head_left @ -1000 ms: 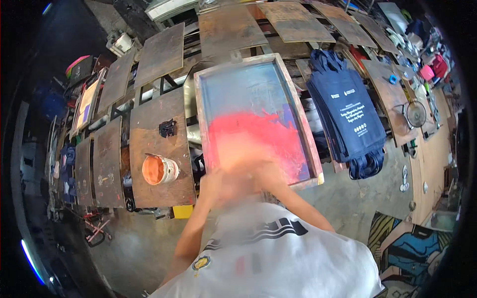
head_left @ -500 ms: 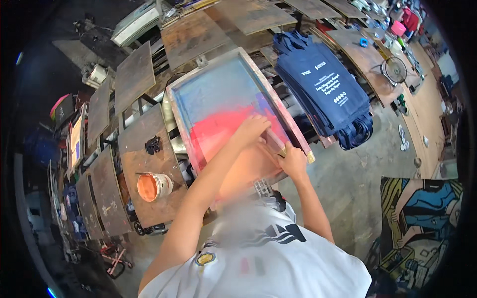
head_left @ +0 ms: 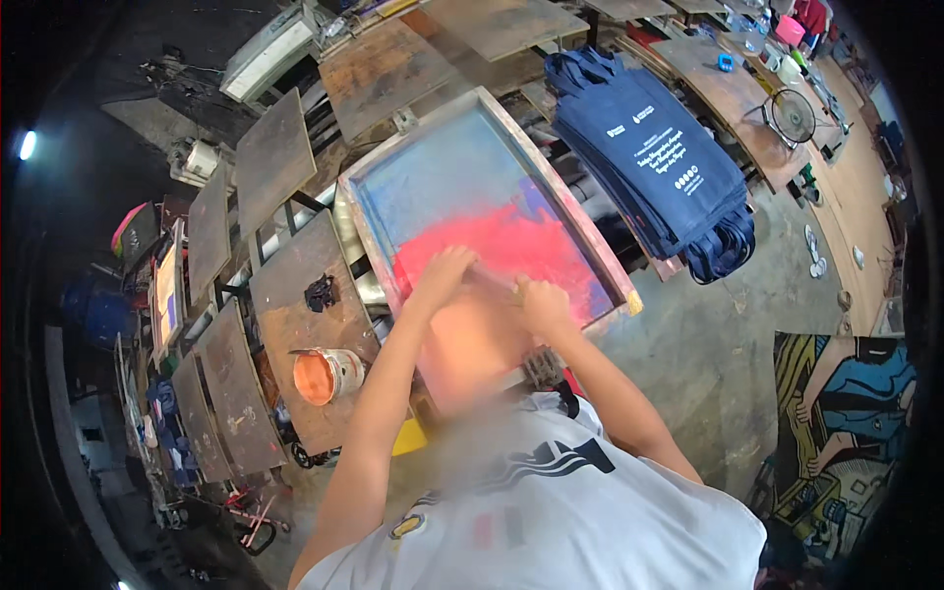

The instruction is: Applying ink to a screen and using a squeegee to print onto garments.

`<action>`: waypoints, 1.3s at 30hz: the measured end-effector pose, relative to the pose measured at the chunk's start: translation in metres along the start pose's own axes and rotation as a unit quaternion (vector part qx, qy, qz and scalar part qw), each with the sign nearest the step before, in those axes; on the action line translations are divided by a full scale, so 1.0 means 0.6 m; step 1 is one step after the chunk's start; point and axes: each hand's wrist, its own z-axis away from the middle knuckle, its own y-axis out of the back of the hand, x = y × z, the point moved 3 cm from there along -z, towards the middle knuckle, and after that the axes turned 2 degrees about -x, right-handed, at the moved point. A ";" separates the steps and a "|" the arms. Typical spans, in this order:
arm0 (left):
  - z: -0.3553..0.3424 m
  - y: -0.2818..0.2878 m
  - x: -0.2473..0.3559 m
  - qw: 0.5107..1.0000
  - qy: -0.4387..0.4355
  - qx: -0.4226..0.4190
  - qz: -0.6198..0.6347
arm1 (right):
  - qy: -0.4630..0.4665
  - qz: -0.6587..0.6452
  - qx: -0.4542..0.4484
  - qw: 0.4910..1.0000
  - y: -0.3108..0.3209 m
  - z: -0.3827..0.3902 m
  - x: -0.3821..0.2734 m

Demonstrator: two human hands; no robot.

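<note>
A wooden-framed printing screen (head_left: 598, 251) lies tilted in front of me, its mesh bluish at the far end and smeared red and pale orange nearer me. My left hand (head_left: 450, 272) is closed round one end of a squeegee (head_left: 494, 281), over the left part of the mesh. At the other end my right hand (head_left: 543, 305) also grips it, near the middle of the mesh. Blur and my fingers hide much of the squeegee, including its lower edge.
Left of the screen, an orange paint bucket (head_left: 346, 372) and a dark crumpled item (head_left: 321, 292) sit on a stained board (head_left: 275, 324). Stacked navy tote bags (head_left: 644, 162) lie to the right. Beyond them stand a fan (head_left: 790, 116) and a painted panel (head_left: 836, 423).
Both hands have moved left across the mesh with the squeegee, away from the right side of the screen. The whole view has shifted slightly.
</note>
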 end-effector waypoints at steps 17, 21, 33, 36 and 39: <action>-0.177 -0.007 0.150 0.976 -0.196 -0.024 -0.094 | -0.161 -0.012 0.121 0.979 0.077 0.071 0.103; -0.194 -0.017 0.150 0.972 -0.225 -0.035 -0.063 | -0.164 -0.002 0.140 0.977 0.067 0.072 0.111; -0.065 0.009 0.000 0.995 -0.101 0.022 -0.009 | -0.061 0.035 0.044 0.997 0.007 -0.016 0.011; -0.004 0.023 -0.040 0.998 -0.045 0.045 -0.003 | -0.002 0.032 0.032 0.999 -0.012 -0.041 -0.034; 0.044 0.032 -0.063 0.998 0.000 0.059 -0.001 | 0.042 0.034 0.012 0.998 -0.034 -0.059 -0.063</action>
